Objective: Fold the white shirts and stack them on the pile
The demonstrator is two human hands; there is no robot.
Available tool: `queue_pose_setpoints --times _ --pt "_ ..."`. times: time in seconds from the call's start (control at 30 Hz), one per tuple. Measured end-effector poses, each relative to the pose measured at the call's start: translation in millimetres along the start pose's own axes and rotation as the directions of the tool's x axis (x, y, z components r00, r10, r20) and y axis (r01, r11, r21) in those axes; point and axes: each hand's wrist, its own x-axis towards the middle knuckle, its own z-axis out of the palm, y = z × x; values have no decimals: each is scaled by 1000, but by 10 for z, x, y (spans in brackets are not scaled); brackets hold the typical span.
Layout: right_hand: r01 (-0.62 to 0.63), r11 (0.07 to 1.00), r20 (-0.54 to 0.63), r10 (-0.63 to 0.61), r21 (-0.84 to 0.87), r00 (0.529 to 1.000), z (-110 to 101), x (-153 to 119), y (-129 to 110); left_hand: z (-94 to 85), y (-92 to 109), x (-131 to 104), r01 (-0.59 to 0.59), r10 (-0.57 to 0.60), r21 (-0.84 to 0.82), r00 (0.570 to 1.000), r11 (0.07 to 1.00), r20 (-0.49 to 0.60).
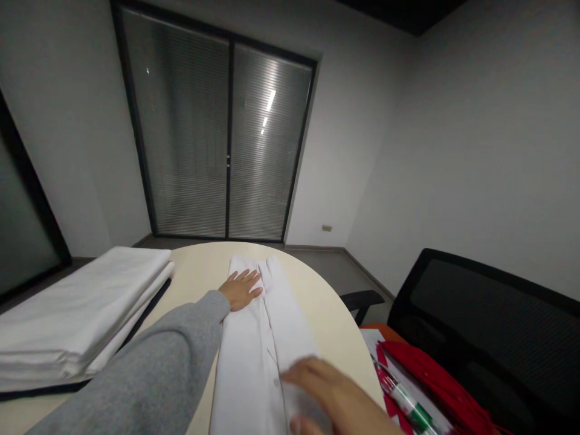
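Your left hand (pixel 241 289) lies open and flat, palm down, on the far end of the white garment (pixel 260 344) that stretches lengthways along the round table (pixel 202 269). Your fingers point toward the window, and the grey sleeve (pixel 149 374) of that arm runs back along the garment's left edge. Your right hand (pixel 328 393) is near the bottom of the view, blurred, with the fingers spread loosely over the near end of the cloth; it looks open and not clamped on anything, though the blur makes it hard to say whether the palm is touching.

The garment is already narrowed into a long strip: both sides seem to be turned in toward the middle, and a seam or placket runs down the centre. So the lengthwise folds look done, and the cloth lies fairly smooth under your left hand. What seems left is folding the strip across its length, since it reaches from near the far rim of the table down to the bottom edge of the view.

To your left, a stack of folded white cloth (pixel 77 311) sits on the table, just beside your sleeve. To your right, off the table edge, you have a red folder (pixel 435 377) with a green and white pen (pixel 405 405) on it, and a black chair (pixel 484 338) behind that.
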Motion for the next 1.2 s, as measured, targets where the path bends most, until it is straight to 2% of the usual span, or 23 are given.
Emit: queue_pose_setpoints --times 0.07,0.17,0.27,0.33,0.4,0.47,0.57,0.63,0.77,0.97,1.1,1.2 --pt "58 998 131 -60 20 990 -95 527 281 -31 -8 -115 -39 39 3 999 999 17" --pt "104 993 108 -98 -53 989 -36 1318 694 -56 -10 -397 -98 98 -2 994 995 38" --pt "76 991 90 -66 -110 994 278 1873 962 -69 16 -721 -154 155 -27 988 988 25" --pt "57 990 98 -44 -132 994 548 2062 1046 -113 54 -847 -141 140 -52 990 989 -18" --pt "32 989 98 -18 -146 995 791 2134 1084 -193 102 -826 -56 52 -63 996 996 -69" --pt "4 989 75 8 -151 997 966 2136 1107 -282 141 -653 65 -70 -55 992 996 -107" --pt "-29 987 22 33 -156 999 1081 2103 1154 -352 165 -244 231 -235 -49 964 972 -120" --pt "-45 985 -4 45 -168 999 1092 2087 1189 -331 166 -1 290 -296 -67 948 955 -115" --pt "-55 976 -7 55 -209 998 1090 2079 1231 -182 173 215 262 -278 -111 945 959 -172" --pt "-151 944 9 161 -293 987 1181 2102 1310 51 225 149 231 -243 -76 910 970 -335" --pt "-194 922 4 207 -335 978 1191 2119 1334 77 267 99 211 -222 -69 903 975 -368" --pt "-193 920 -25 196 -342 980 1111 2115 1255 56 269 73 200 -222 -96 897 975 -383"
